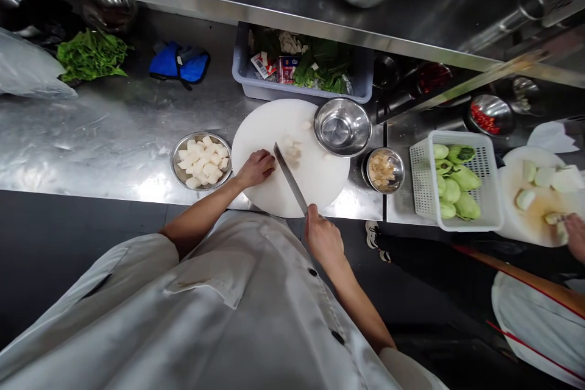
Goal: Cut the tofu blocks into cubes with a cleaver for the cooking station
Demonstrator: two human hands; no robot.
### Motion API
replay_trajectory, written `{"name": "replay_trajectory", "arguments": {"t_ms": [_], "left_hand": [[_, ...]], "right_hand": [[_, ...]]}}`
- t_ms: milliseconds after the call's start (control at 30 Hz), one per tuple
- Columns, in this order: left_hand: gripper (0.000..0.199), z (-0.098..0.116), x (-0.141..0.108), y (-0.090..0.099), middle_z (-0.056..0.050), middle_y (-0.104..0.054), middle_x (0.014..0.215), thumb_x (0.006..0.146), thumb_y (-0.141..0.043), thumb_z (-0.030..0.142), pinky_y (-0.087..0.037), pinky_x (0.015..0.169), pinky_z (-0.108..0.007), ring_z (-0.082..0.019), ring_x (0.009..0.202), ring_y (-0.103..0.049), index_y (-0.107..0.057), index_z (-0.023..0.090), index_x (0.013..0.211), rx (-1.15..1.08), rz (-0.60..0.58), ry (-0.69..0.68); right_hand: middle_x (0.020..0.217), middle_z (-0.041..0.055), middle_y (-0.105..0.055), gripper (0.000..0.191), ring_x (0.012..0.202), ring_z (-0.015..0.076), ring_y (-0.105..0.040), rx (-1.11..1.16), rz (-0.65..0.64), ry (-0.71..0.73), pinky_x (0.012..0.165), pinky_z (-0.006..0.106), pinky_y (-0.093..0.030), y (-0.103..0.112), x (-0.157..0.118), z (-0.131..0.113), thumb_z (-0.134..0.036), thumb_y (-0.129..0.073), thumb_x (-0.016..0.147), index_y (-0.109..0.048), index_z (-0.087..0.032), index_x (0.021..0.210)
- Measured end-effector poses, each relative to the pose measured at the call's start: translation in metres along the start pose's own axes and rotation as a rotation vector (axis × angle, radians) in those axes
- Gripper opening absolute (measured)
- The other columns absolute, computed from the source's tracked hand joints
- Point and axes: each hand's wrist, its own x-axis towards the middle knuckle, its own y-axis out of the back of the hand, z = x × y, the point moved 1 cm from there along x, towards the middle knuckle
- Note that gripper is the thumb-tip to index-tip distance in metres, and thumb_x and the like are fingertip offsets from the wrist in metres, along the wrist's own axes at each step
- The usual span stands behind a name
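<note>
While my right hand (pixel 323 235) grips the knife (pixel 291 180), I can't tell if my left hand (pixel 256 168) holds anything; a bowl (pixel 342 128) and bin (pixel 274 91) crowd the cutting board (pixel 267 125).

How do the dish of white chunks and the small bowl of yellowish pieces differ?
The dish is wider than the bowl. The dish stands left of the cutting board, the bowl right of it. The dish holds white chunks; the bowl, smaller yellowish pieces. Both are shiny metal.

Right fingers (pixel 313 214) tightly curled
</note>
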Motion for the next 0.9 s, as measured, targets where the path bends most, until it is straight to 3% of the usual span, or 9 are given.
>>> {"name": "replay_trajectory", "arguments": {"t_ms": [367,600,767,833,900], "left_hand": [[0.021,0.000,-0.002,-0.005,-0.014,-0.059,0.113,0.091,-0.063,0.023,-0.050,0.094,-0.047,-0.030,0.107,-0.056,-0.065,0.020,0.111,0.027,0.016,-0.018],[0.021,0.005,0.001,-0.005,-0.014,-0.061,0.115,0.094,-0.058,0.021,-0.049,0.098,-0.048,-0.030,0.111,-0.057,-0.066,0.021,0.113,0.057,-0.009,-0.005],[0.061,-0.003,-0.014,0.013,-0.014,-0.059,0.133,0.080,-0.073,0.022,-0.046,0.107,-0.054,-0.035,0.124,-0.054,-0.055,0.022,0.139,-0.016,-0.016,0.061],[0.059,-0.010,-0.025,0.020,-0.013,-0.061,0.131,0.082,-0.070,0.018,-0.047,0.109,-0.053,-0.033,0.124,-0.056,-0.054,0.021,0.139,-0.026,0.018,0.109],[0.042,-0.018,-0.034,0.024,-0.012,-0.064,0.125,0.088,-0.064,0.017,-0.049,0.109,-0.050,-0.030,0.122,-0.058,-0.060,0.021,0.129,-0.021,0.056,0.136]], "right_hand": [[0.088,0.0143,-0.075,0.027,0.085,0.0272,-0.077,-0.036,-0.089,0.030,0.065,0.028,-0.048,-0.001,0.025,-0.001,-0.010,-0.032,0.104,-0.043,-0.014,0.129],[0.087,0.0129,-0.075,0.026,0.078,0.0260,-0.074,0.115,0.029,0.048,0.062,0.028,-0.040,-0.041,0.042,0.018,-0.026,-0.031,0.109,-0.048,-0.013,0.123],[0.083,0.0131,-0.074,0.035,0.073,0.0252,-0.070,0.213,0.180,0.037,0.060,0.028,-0.035,-0.062,0.029,0.032,-0.032,-0.025,0.108,-0.054,-0.012,0.115],[0.081,0.0106,-0.073,0.035,0.069,0.0229,-0.068,0.196,0.167,0.088,0.059,0.027,-0.032,-0.059,0.020,0.033,-0.032,-0.025,0.109,-0.055,-0.014,0.113],[0.081,0.0083,-0.072,0.031,0.067,0.0208,-0.066,0.147,0.115,0.125,0.058,0.027,-0.029,-0.051,0.013,0.032,-0.031,-0.028,0.109,-0.055,-0.016,0.113]]}}
